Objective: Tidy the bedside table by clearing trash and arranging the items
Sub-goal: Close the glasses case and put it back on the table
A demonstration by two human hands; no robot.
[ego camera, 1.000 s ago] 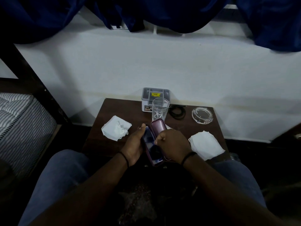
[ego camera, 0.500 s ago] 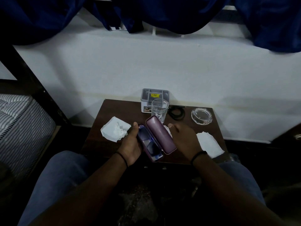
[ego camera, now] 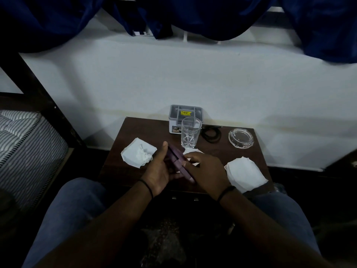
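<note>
Fingers (ego camera: pixel 190 156) of both hands clasp the purple glasses case (ego camera: pixel 178 163); judged risk: swinging it toward 12 o'clock would topple the drinking glass (ego camera: pixel 190 134) just beyond.

Dark blue curtains (ego camera: pixel 202 16) hang in heavy folds across the top, draped over a white ledge (ego camera: pixel 274 10). Below them runs a plain white wall (ego camera: pixel 173 78), with a faint yellowish stain line low down. Off to the left sits a striped mattress (ego camera: pixel 25 140), grey and white, framed by a dark wooden bed post (ego camera: pixel 38 88) that slants across the corner. Down in front, two knees in blue jeans (ego camera: pixel 73 206), and between them a patch of dim, mottled floor (ego camera: pixel 164 240).
</note>
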